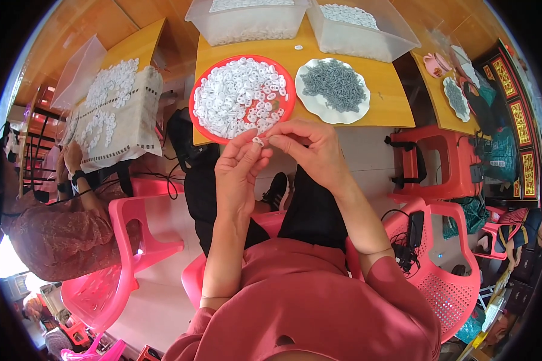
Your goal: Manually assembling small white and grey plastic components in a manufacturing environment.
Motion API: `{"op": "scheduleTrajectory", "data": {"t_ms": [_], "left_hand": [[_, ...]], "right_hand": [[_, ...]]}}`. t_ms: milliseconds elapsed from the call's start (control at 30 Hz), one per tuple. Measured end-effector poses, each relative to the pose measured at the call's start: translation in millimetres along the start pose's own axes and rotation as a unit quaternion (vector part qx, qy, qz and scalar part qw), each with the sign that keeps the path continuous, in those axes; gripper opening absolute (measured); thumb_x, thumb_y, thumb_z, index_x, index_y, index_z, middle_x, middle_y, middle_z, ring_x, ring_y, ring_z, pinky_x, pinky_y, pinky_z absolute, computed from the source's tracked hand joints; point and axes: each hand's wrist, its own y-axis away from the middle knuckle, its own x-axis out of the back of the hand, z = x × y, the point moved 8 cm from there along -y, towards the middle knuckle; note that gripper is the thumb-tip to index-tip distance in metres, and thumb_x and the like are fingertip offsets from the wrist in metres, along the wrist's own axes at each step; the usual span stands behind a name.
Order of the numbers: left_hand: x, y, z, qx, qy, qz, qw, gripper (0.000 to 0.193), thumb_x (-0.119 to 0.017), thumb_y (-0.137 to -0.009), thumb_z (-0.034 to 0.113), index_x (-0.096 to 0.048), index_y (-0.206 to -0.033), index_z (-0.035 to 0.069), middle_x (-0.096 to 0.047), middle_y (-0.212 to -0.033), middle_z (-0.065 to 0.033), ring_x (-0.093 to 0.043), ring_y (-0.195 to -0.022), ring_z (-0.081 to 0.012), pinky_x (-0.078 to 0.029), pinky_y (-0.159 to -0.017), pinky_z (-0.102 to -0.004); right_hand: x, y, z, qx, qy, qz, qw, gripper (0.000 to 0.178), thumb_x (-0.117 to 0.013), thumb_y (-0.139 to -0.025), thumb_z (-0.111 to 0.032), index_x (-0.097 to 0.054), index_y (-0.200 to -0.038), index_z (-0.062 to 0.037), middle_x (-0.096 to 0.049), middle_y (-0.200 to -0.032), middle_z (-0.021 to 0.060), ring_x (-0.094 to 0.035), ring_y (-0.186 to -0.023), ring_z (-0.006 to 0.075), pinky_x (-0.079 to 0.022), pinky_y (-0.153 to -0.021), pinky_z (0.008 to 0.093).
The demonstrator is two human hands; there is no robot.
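My left hand (241, 165) pinches a small white oval plastic piece (258, 141) between thumb and fingers. My right hand (310, 147) meets it from the other side, its thumb and forefinger closed at the piece's edge; whatever they hold is too small to make out. Both hands are just in front of the near rim of a red round tray (193, 114), heaped with similar white oval pieces (238, 90) that have holes in them. To the right of the tray, a white scalloped plate (363, 105) carries a pile of small grey slender pieces (334, 85).
Two translucent bins (247, 27) (367, 42) of white pieces stand at the back of the wooden table (391, 90). At left, a person (66, 228) sits by a cloth-covered table (144, 108). A red stool (433, 162) and pink chair (445, 271) are at right.
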Motion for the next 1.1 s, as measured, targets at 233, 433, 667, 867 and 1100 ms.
{"op": "scheduleTrajectory", "data": {"t_ms": [233,433,667,867,1100], "left_hand": [[0,2,5,-0.026,-0.051,0.008,0.998,0.018,-0.062,-0.085,0.004,-0.058,-0.102,-0.002,-0.066,-0.088,-0.0091,-0.065,-0.075,-0.0136,-0.052,-0.066,-0.0204],[-5,5,11,-0.059,-0.094,0.01,0.994,0.018,-0.062,-0.085,0.004,-0.058,-0.101,-0.002,-0.066,-0.085,-0.0089,-0.065,-0.074,-0.0127,-0.051,-0.065,-0.0197],[-4,6,11,-0.065,-0.106,0.015,0.992,0.017,-0.062,-0.085,0.004,-0.059,-0.1,-0.002,-0.066,-0.085,-0.0086,-0.065,-0.073,-0.0123,-0.05,-0.065,-0.0193],[-4,6,11,-0.07,-0.117,0.016,0.99,0.015,-0.062,-0.085,0.003,-0.059,-0.098,-0.002,-0.067,-0.084,-0.0092,-0.065,-0.072,-0.0123,-0.05,-0.064,-0.0191],[-2,5,10,-0.077,-0.135,0.022,0.988,0.014,-0.062,-0.084,0.001,-0.058,-0.096,-0.004,-0.067,-0.084,-0.0109,-0.065,-0.07,-0.0133,-0.051,-0.062,-0.0194]], "right_hand": [[-2,1,3,-0.012,0.011,-0.006,1.0,0.012,-0.064,-0.082,-0.005,-0.067,-0.091,0.0016,-0.066,-0.084,0.007,-0.061,-0.077,0.0109,-0.047,-0.069,0.0233],[-1,1,0,-0.01,0.023,0.005,1.0,0.012,-0.065,-0.081,-0.006,-0.067,-0.09,0.0013,-0.066,-0.083,0.0073,-0.061,-0.077,0.0111,-0.047,-0.069,0.0234],[-2,2,5,-0.008,0.008,0.022,1.0,0.012,-0.065,-0.08,-0.009,-0.067,-0.087,0.0004,-0.066,-0.078,0.0097,-0.063,-0.071,0.0139,-0.049,-0.064,0.0253],[-4,3,9,-0.026,0.015,-0.001,1.0,0.012,-0.064,-0.082,-0.006,-0.067,-0.089,0.0027,-0.066,-0.083,0.0059,-0.06,-0.074,0.0082,-0.048,-0.066,0.0216],[-6,3,14,-0.039,0.017,-0.007,0.999,0.011,-0.064,-0.081,-0.006,-0.067,-0.088,0.0024,-0.065,-0.082,0.0047,-0.059,-0.073,0.0072,-0.048,-0.064,0.0213]]}}
